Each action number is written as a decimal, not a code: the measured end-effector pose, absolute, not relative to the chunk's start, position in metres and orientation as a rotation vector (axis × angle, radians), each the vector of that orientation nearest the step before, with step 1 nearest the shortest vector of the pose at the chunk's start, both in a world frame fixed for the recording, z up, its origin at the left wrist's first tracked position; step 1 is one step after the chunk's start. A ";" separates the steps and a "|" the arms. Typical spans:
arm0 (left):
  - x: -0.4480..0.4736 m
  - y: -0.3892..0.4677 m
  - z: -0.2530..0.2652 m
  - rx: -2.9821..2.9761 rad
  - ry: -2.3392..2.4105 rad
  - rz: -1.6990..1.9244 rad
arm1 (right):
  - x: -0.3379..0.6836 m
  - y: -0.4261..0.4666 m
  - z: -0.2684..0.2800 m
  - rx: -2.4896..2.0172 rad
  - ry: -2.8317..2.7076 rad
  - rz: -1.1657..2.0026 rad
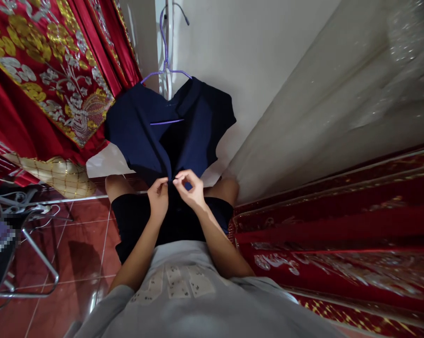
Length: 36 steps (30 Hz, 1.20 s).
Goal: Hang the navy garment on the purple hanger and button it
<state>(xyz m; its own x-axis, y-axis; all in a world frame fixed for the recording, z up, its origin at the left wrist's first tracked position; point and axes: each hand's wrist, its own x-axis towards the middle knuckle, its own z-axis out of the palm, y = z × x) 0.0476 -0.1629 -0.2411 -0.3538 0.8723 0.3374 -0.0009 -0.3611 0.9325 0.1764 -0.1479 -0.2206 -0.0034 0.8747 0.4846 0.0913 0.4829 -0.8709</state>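
A dark navy short-sleeved shirt (141, 131) hangs on a purple wire hanger (166, 65) against the white wall. Its front is open at the top. My left hand (158, 197) pinches the left front edge of the shirt near its lower middle. My right hand (190, 189) pinches the right front edge just beside it, fingertips almost touching the left hand's. The lower part of the shirt falls over my lap and is hard to tell from my dark shorts.
Red cloth with gold and silver embroidery (46, 70) hangs at the left. More red embroidered fabric (338, 234) lies at the right under a pale sheer cloth (338, 94). A metal chair frame (32, 253) stands on the red tiled floor (81, 244) at the left.
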 end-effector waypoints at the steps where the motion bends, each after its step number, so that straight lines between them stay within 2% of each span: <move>1: 0.048 -0.164 -0.240 1.234 1.210 1.791 | 0.173 -0.151 -0.225 -0.885 -1.477 0.807; 5: 0.045 -0.167 -0.237 1.208 1.201 1.791 | 0.163 -0.149 -0.240 -0.898 -1.431 0.874; 15: 0.048 -0.169 -0.234 1.181 1.118 1.733 | 0.167 -0.149 -0.238 -0.977 -1.497 0.860; 21: 0.053 -0.171 -0.229 1.238 1.073 1.770 | 0.172 -0.130 -0.232 -0.974 -1.583 0.626; 27: 0.052 -0.169 -0.227 1.217 1.002 1.761 | 0.188 -0.080 -0.188 -0.816 -1.719 0.315; 36: 0.058 -0.173 -0.229 1.391 1.015 1.682 | 0.201 0.002 -0.070 -0.785 -1.714 -0.080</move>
<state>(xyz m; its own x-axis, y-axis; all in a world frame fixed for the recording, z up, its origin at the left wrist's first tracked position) 0.0582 -0.1732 -0.2286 -0.1601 0.8929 0.4209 -0.0441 -0.4324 0.9006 0.2010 0.0022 -0.0704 -0.0841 0.4550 0.8865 0.5359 0.7707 -0.3448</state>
